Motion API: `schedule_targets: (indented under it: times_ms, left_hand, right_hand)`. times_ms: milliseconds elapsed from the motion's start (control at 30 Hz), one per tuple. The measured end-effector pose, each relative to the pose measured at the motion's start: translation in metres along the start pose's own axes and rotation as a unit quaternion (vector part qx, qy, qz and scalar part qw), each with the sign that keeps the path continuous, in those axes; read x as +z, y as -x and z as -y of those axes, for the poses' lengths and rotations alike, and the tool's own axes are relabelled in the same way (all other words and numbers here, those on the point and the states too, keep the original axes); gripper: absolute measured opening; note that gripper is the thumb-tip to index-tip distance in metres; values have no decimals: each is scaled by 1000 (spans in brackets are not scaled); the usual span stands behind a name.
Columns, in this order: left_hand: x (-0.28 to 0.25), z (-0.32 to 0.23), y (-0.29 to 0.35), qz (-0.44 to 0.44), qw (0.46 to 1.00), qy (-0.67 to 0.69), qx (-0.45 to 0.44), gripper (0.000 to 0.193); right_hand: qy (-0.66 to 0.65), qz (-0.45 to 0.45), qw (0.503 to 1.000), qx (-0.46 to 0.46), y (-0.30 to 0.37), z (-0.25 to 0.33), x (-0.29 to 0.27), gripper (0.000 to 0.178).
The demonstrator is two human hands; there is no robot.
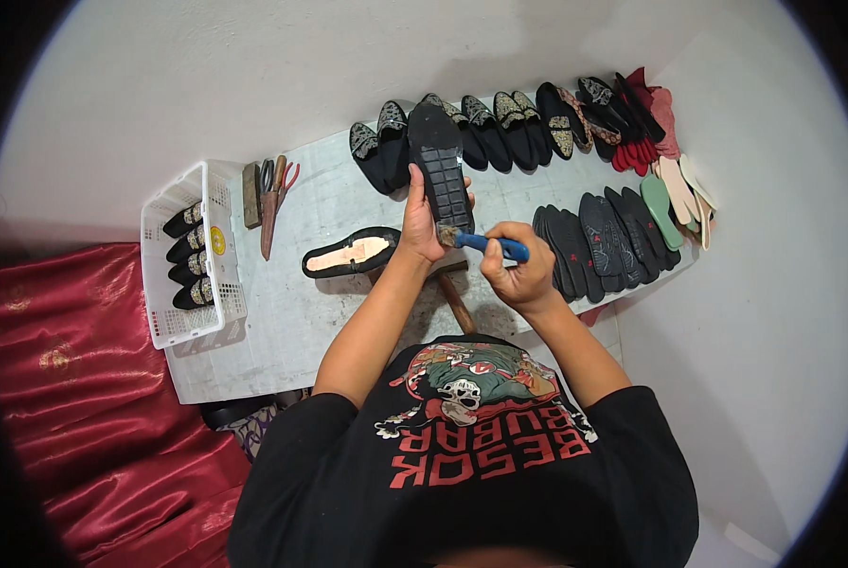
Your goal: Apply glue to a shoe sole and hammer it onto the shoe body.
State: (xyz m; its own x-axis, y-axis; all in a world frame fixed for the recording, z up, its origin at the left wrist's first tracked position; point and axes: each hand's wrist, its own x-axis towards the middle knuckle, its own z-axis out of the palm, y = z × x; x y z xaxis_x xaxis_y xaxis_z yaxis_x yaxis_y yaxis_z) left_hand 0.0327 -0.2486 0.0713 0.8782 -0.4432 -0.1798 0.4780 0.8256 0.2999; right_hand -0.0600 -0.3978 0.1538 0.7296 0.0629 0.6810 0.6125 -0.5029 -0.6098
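a plain off-white wall [225, 104] runs behind a long, pale grey worktop [277, 327], meeting a smooth white side wall [765, 303] in a corner at upper right. glossy dark-red satin cloth [73, 417] lies in folds at lower left. soft shadows fall on both walls.

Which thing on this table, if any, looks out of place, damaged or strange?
Only the black shoe left of the left hand: it lies apart from the row of shoes, with a pale patch facing up, so it seems incomplete. I see no spill.
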Motion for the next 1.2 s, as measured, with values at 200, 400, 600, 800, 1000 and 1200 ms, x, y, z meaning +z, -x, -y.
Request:
schedule_targets:
  times_ms: [200, 400, 600, 800, 1000, 1200]
  left_hand:
    - [5, -2, 7, -9, 1000, -20, 4, 62]
    - [5, -3, 2, -1, 1000, 15, 13, 62]
    - [8, -3, 7, -22, 999, -14, 27, 64]
    - [7, 0, 6, -30, 999, -16, 28, 65]
    - [-3, 6, 10, 23, 999, -47, -1, 69]
    - [1, 2, 10, -8, 1000, -21, 12, 67]
  right_hand:
    - [43, -10, 998, 38, -6, -6, -13, 14]
    - [12, 12, 1000, 21, -5, 3, -5, 12]
    - [34, -31, 995, 83, -6, -12, -22, 11]
    - [13, 9, 999, 29, -1, -5, -14, 14]
    - [-9, -77, 993, 84, -4, -31, -19, 13]
    - [9, 13, 1000, 16, 6, -16, -20, 12]
